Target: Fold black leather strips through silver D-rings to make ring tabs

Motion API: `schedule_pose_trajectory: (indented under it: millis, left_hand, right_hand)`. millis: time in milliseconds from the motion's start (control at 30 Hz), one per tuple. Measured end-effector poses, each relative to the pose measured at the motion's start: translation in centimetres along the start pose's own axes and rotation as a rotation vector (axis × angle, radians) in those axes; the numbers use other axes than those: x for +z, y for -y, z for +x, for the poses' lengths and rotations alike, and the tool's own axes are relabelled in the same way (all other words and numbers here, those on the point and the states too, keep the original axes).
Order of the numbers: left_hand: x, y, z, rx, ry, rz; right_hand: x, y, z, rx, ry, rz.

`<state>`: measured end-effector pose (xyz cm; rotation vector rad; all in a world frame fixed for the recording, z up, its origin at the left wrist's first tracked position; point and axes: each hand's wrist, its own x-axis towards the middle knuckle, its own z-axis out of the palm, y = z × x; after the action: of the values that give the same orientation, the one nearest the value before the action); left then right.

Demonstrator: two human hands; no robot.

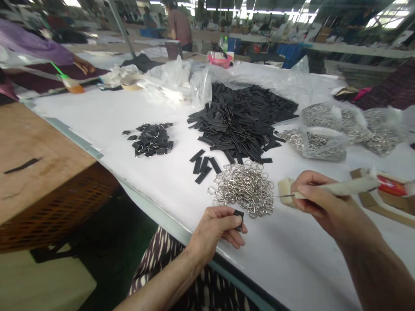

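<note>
Between the thumb and fingers of my left hand (223, 224) is a small folded black strip (239, 219), near the table's front edge. My right hand (319, 201) grips a long white tool (352, 186) with a thin metal tip pointing left. That tip reaches the right side of a pile of metal D-rings (244, 185). A cream-coloured block (285, 191) lies just beyond my right fingers. Several loose black strips (202, 165) lie behind the rings, in front of a large heap of black strips (243, 116). Finished-looking black tabs with rings (152, 139) form a small pile to the left.
Clear bags of metal rings (319, 142) lie at the right, behind an open cardboard box (389, 203). Crumpled plastic (178, 80) and a pink basket (220, 59) stand farther back. A wooden table (42, 172) adjoins at the left. Other people are nearby, one reaching an arm (42, 45) in.
</note>
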<state>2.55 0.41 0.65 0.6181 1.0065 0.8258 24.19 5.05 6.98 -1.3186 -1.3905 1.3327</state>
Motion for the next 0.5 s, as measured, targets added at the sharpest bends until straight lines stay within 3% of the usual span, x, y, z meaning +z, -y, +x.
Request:
schedule_pose_trajectory:
  millis: [133, 233, 300, 433, 500]
  left_hand:
    - [-2.7, -2.9, 0.2, 0.124, -0.179, 0.036]
    - [-5.9, -6.4, 0.6, 0.351, -0.448, 0.095]
    - [-8.4, -9.0, 1.3, 0.444, -0.538, 0.112]
    - [-13.2, -14.0, 3.4, 0.613, -0.762, 0.122]
    - [-14.7, -15.5, 4.2, 0.678, -0.842, 0.159]
  right_hand:
    - [-0.1, -0.4, 0.0, 0.045, -0.058, -0.132]
    - [0.3, -0.4, 0.0, 0.026, -0.074, -0.251]
    - [0.8, -0.2, -0.2, 0.01, -0.109, -0.325]
    - [1.1, -0.1, -0.2, -0.056, -0.256, -0.366]
    - [0.9, -0.2, -0.1, -0.088, -0.335, -0.388]
